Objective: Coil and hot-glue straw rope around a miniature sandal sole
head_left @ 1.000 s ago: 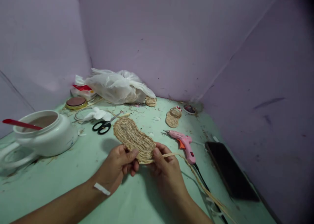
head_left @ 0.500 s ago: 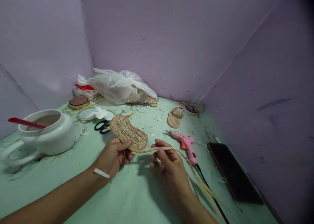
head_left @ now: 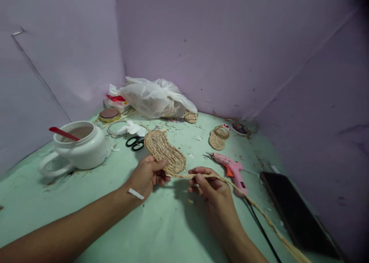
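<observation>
My left hand (head_left: 151,174) pinches the lower edge of a sole-shaped woven mat (head_left: 165,151), coiled from braided straw-coloured fibre and tilted toward me. From its lower end a braided cord (head_left: 245,194) runs right, its tail fraying out at the bottom of the view. My right hand (head_left: 211,188) has thumb and fingers closed on this cord, a short way from the mat. Beyond my right hand lies a pink glue gun (head_left: 232,169) with an orange trigger. Black-handled scissors (head_left: 135,143) rest partly behind the mat.
At left stands a white pot-shaped mug (head_left: 83,149) with a red stick. A plastic bag (head_left: 158,100) slumps against the back wall. A small woven slipper (head_left: 217,138) lies near a round container (head_left: 240,129). On the right is a dark phone (head_left: 296,213); a round tin (head_left: 109,115) sits at back left.
The whole view has shifted, so things appear further right. The cord's tail now stretches further to the lower right. Both hands keep their hold on the mat and cord.
</observation>
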The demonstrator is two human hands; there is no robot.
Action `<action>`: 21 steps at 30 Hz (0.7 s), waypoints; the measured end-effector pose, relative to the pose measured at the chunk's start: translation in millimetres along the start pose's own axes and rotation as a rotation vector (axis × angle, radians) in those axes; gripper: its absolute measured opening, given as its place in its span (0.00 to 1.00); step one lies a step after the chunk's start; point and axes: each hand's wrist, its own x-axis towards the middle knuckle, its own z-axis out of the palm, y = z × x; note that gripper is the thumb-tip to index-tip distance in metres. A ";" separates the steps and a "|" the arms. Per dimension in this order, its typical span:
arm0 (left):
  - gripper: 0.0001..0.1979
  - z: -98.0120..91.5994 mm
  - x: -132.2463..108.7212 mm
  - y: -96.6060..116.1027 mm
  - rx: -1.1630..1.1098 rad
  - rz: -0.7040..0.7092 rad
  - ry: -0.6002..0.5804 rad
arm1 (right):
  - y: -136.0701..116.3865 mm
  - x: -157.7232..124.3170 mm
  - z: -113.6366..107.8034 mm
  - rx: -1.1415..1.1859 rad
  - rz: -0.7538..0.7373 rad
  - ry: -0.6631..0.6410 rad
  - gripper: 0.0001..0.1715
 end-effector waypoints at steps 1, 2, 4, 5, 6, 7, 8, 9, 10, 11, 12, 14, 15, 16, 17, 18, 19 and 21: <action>0.09 0.3 -0.1 0.3 0.007 0.005 0.014 | -0.6 0.5 0.3 0.011 0.018 0.006 0.16; 0.09 0.6 -0.2 0.6 0.013 0.010 0.025 | -1.1 1.1 0.4 0.021 0.031 0.021 0.17; 0.10 1.1 -0.1 0.8 0.023 0.019 0.029 | -1.6 2.6 -0.1 0.034 0.038 0.069 0.18; 0.11 1.1 0.0 0.6 0.028 0.022 0.029 | -1.7 3.3 -0.8 0.033 0.036 0.093 0.17; 0.11 1.0 0.1 0.3 0.033 0.023 0.028 | -1.8 3.9 -1.7 0.028 0.031 0.111 0.17; 0.12 0.8 0.2 0.0 0.038 0.023 0.027 | -2.1 4.2 -2.8 0.017 0.026 0.118 0.16; 0.12 0.5 0.4 -0.4 0.042 0.022 0.026 | -2.7 4.3 -3.9 -0.002 0.019 0.113 0.16; 0.13 0.2 0.5 -0.6 0.046 0.021 0.024 | -3.7 4.1 -4.8 -0.031 0.006 0.099 0.15; 0.13 -0.1 0.6 -0.8 0.051 0.020 0.020 | -5.1 3.8 -5.6 -0.072 -0.019 0.081 0.14; 0.13 -0.4 0.7 -0.8 0.058 0.019 0.013 | -6.9 3.2 -6.2 -0.129 -0.057 0.062 0.13; 0.13 -0.7 0.8 -0.8 0.068 0.017 0.005 | -8.8 2.7 -6.7 -0.198 -0.108 0.044 0.12; 0.13 -1.2 1.2 -0.5 0.093 0.016 -0.011 | -12.0 2.2 -7.7 -0.360 -0.226 0.011 0.08; 0.13 -1.4 1.5 -0.3 0.106 0.018 -0.015 | -12.9 2.5 -8.5 -0.435 -0.280 -0.007 0.06; 0.13 -1.5 1.7 -0.1 0.120 0.022 -0.020 | -12.9 3.2 -9.8 -0.499 -0.324 -0.029 0.05; 0.14 -1.5 1.8 0.0 0.134 0.024 -0.024 | -12.2 4.2 -11.4 -0.548 -0.363 -0.051 0.03; 0.14 -1.3 1.8 0.2 0.148 0.028 -0.031 | -10.8 5.6 -13.5 -0.584 -0.394 -0.073 0.03; 0.15 -1.1 1.6 0.3 0.163 0.030 -0.044 | -8.8 7.2 -15.8 -0.609 -0.421 -0.097 0.04; 0.16 -0.4 1.1 0.4 0.199 0.030 -0.084 | -4.4 10.4 -20.4 -0.644 -0.465 -0.136 0.05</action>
